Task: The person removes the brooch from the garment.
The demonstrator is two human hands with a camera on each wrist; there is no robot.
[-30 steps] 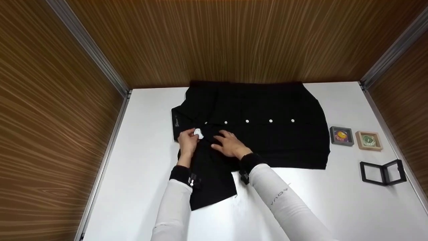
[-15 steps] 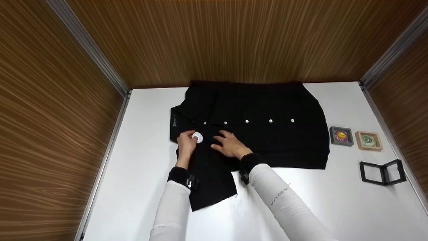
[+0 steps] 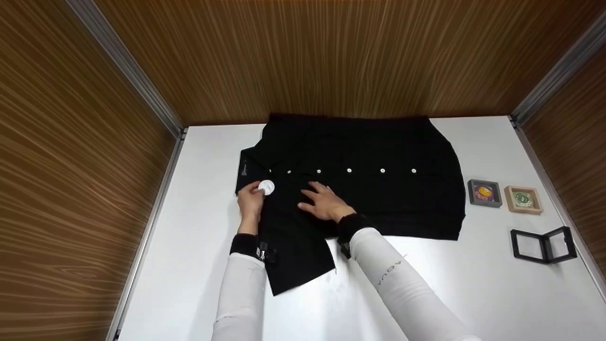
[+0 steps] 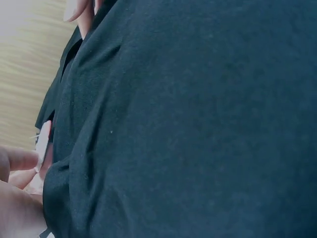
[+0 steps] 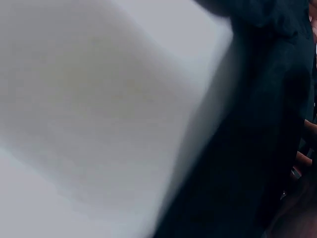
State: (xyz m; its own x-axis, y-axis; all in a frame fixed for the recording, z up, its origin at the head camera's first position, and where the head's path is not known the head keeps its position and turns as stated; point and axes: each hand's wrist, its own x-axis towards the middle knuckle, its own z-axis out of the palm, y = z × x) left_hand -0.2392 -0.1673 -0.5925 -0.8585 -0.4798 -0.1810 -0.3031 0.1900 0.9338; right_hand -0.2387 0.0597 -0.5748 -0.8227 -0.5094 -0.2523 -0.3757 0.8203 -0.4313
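A black short-sleeved shirt (image 3: pixel 388 203) with a row of white buttons lies spread flat, its collar toward the left. My left hand (image 3: pixel 250 201) pinches a white round disc (image 3: pixel 266 187) between thumb and fingers, over the shirt near the collar. In the left wrist view the disc (image 4: pixel 43 141) is seen nearly edge-on, with a thin red rim, beside folds of dark cloth. On the shirt's front, just below the button row, my right hand (image 3: pixel 326 204) rests with its fingers spread. Only part of that hand shows at the right wrist view's edge.
On the white table (image 3: pixel 189 227), right of the shirt, sit a grey small frame (image 3: pixel 484 192) and a light wooden one (image 3: pixel 523 199), each with a colourful picture. A black hinged frame (image 3: pixel 543 245) stands unfolded before them. Brown wood-grain panels (image 3: pixel 350 61) enclose the table.
My left hand has moved left with the disc, which has turned to show its full round face. The collar side of the shirt has shifted slightly left and flattened. My right hand has barely moved.
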